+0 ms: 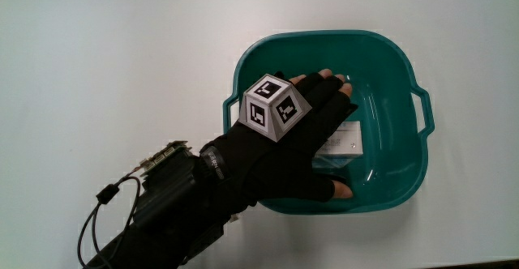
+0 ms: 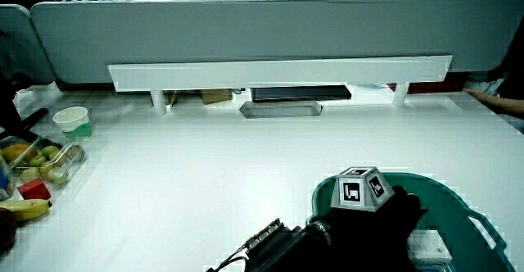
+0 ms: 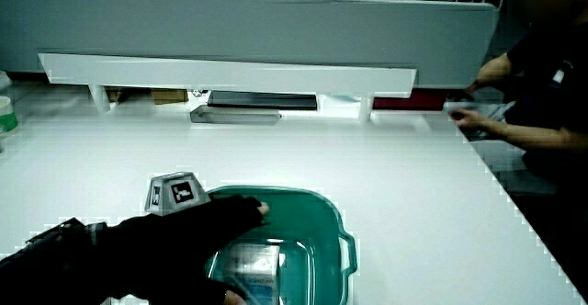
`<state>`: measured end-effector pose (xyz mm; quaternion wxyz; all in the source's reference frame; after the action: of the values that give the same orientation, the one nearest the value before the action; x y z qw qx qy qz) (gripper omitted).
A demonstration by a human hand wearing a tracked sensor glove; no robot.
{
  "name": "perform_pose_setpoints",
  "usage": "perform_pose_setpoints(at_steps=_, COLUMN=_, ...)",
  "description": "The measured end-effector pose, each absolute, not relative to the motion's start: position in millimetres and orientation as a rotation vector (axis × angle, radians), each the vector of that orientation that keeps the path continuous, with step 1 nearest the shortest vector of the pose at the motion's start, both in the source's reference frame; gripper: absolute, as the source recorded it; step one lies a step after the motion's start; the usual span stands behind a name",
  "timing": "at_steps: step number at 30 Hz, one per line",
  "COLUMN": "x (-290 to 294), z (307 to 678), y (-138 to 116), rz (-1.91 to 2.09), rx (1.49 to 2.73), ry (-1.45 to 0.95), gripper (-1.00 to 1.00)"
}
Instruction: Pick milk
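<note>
A teal basin [image 1: 405, 62] [image 2: 458, 194] [image 3: 317, 213] stands on the white table. Inside it lies a white milk carton [image 1: 345, 139] [image 2: 430, 246] [image 3: 255, 261], mostly covered by the hand. The gloved hand [image 1: 304, 139] [image 2: 385, 223] [image 3: 197, 236], with its patterned cube [image 1: 274, 107], reaches into the basin directly over the carton. Its fingers are spread across the carton, fingertips [image 1: 328, 76] near the basin's rim and the thumb [image 1: 336, 190] along the carton's nearer edge. Whether they grip the carton does not show.
In a side view, a pale cup [image 2: 72, 120], a clear box of fruit [image 2: 45, 159], a red block [image 2: 33, 190] and a banana [image 2: 24, 209] sit at the table's edge. A grey tray [image 2: 280, 110] [image 3: 235, 115] lies by the low partition [image 2: 278, 74].
</note>
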<state>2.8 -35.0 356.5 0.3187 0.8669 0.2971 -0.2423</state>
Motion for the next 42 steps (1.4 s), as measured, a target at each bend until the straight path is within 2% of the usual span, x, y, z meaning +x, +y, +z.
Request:
perform_pose_setpoints(at_steps=3, x=3, z=356, y=-35, rz=-0.649, rx=2.294, ry=0.790, gripper=0.00)
perform_pose_setpoints(at_steps=10, x=4, z=352, y=-36, rz=-0.652, rx=2.343, ry=0.808, gripper=0.18)
perform_pose_setpoints(at_steps=42, x=-4, z=361, y=-41, rz=-0.839, rx=2.354, ry=0.747, gripper=1.00)
